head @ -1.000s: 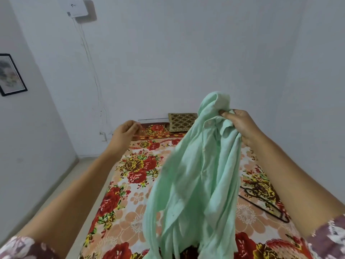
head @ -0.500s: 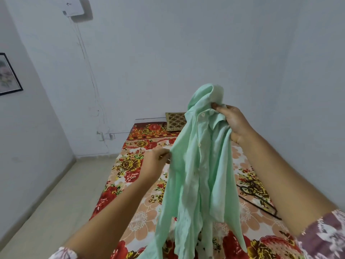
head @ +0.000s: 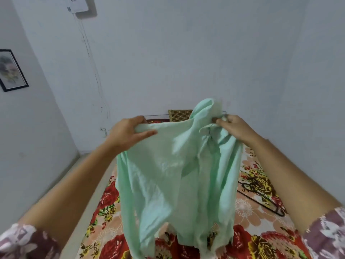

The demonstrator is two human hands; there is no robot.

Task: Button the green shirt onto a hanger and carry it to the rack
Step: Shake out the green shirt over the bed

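A pale green shirt (head: 168,176) hangs in the air in front of me, spread between both hands above the bed. My left hand (head: 128,134) grips its upper left edge. My right hand (head: 233,128) pinches the fabric near the collar, which bunches up above the fingers. The shirt's lower end droops down to the bedspread. A thin black hanger (head: 261,199) lies on the bed to the right, partly hidden behind my right forearm. No rack is in view.
The bed has a floral sheet (head: 261,230) in red, yellow and peach, with a patterned pillow (head: 179,115) at its far end against the white wall. Bare floor (head: 89,184) runs along the bed's left side. A framed picture (head: 11,70) hangs on the left wall.
My left hand, free one second ago, came to the shirt and took hold of its upper edge, pulling it out to the left. The shirt went from a hanging bunch to a spread sheet.
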